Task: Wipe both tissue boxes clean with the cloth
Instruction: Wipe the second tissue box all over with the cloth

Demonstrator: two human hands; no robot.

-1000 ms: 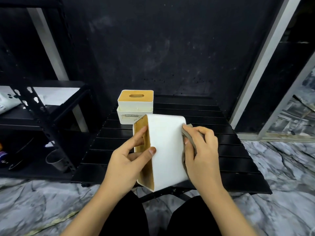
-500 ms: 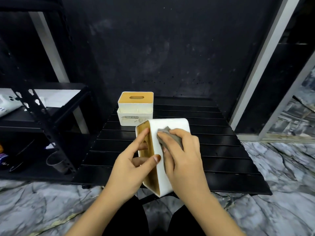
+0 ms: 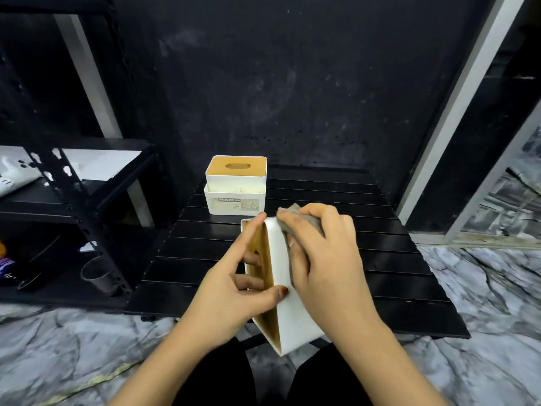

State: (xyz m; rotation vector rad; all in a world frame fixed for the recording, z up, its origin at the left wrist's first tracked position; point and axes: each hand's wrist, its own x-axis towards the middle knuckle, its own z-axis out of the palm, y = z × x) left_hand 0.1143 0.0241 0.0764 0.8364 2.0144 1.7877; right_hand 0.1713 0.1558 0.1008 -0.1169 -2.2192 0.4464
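Note:
I hold a white tissue box (image 3: 292, 323) tipped on end above the near edge of the black slatted table (image 3: 389, 276), its wooden lid facing left. My left hand (image 3: 237, 291) grips the lid side, thumb across the near white edge. My right hand (image 3: 325, 259) presses a grey cloth (image 3: 295, 215) flat against the box's upper white face near its far end; the hand covers most of the cloth. A second white tissue box (image 3: 235, 186) with a wooden slotted top and a "tissue holder" label stands upright at the table's far left.
A black metal shelf rack (image 3: 76, 200) stands to the left, with a grey cup (image 3: 96, 276) on its lower level and white items on its top. A dark wall rises behind the table. A metal door frame (image 3: 456, 112) is at the right. The floor is grey marble.
My right hand slid the cloth from the box's right side across its white face to the far end. The box has turned so that its lid edge faces me more narrowly.

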